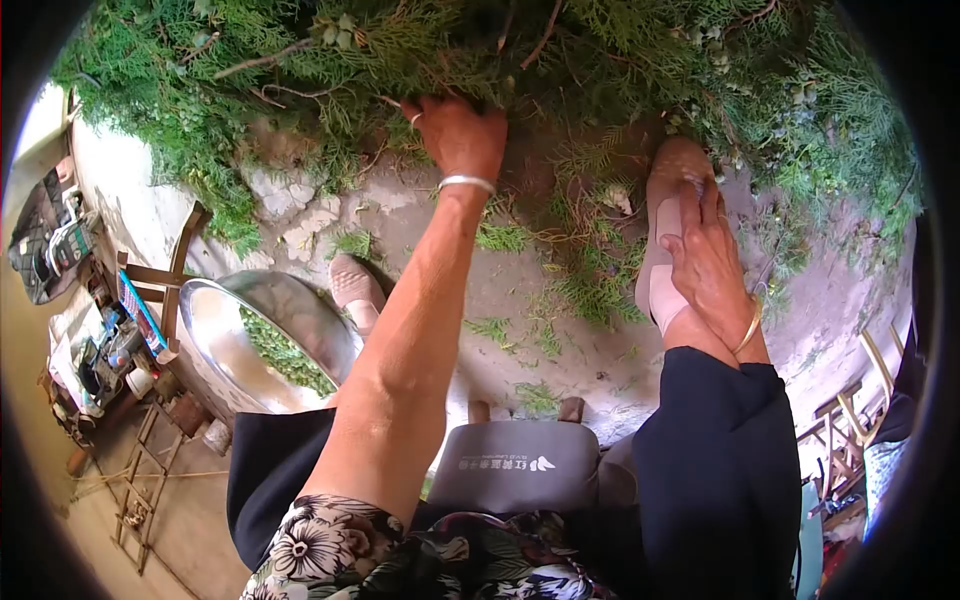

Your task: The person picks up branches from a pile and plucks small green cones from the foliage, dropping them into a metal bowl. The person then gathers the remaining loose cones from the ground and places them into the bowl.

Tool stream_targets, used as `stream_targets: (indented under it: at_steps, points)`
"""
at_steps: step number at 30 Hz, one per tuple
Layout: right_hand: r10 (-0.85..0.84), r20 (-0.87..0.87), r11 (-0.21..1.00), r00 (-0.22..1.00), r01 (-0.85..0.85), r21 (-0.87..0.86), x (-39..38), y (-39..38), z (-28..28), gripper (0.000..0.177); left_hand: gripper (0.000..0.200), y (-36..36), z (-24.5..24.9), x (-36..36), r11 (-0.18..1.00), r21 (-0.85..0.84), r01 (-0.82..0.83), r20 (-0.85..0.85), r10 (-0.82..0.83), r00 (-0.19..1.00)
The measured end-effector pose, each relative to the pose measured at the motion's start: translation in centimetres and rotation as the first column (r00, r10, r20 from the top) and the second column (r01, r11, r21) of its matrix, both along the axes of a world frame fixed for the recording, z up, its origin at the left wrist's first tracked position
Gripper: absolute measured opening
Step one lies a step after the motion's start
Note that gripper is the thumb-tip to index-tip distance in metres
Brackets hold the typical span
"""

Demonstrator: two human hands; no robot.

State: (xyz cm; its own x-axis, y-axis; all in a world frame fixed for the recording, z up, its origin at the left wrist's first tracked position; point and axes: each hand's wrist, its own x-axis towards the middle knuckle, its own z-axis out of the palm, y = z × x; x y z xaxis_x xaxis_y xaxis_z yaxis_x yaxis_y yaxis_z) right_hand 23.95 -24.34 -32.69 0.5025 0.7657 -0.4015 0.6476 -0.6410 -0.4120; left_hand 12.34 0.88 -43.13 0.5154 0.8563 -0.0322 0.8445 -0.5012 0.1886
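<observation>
My left hand [460, 140], wearing a ring and a silver bracelet, reaches into the edge of a heap of cut evergreen branches [420, 50]. Its fingers are curled round a branch there, the tips partly hidden by foliage. On the right, my right hand [705, 245] with a gold-coloured bangle lies over my beige shoe [680, 160], fingers stretched toward the toe. Nothing shows in that hand. A large metal basin [345, 330] stands left of my left leg, with small green pieces inside it.
Loose green sprigs [590, 285] litter the bare ground between my feet. A wooden stool [165, 275] is beside the basin. Farther left are a wooden frame [140, 490] and piled household items [100, 350]. Wooden chairs [850, 425] stand at the right edge.
</observation>
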Motion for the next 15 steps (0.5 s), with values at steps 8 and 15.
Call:
stream_targets:
  at_steps: [8, 15]
  points:
    - [-0.001, 0.026, 1.000, 1.000, 0.001, 0.015, 0.1, -0.8, -0.8, 0.068, 0.024, -7.4, 6.6, -9.3, 0.913, -0.202, 0.355, 0.239, -0.306, 0.922]
    - [0.017, 0.017, 1.000, 1.000, -0.018, 0.018, 0.1, -0.9, -0.9, 0.064, 0.028, -6.6, 9.0, -10.8, 0.899, -0.434, 0.060, 0.568, 0.221, 0.793]
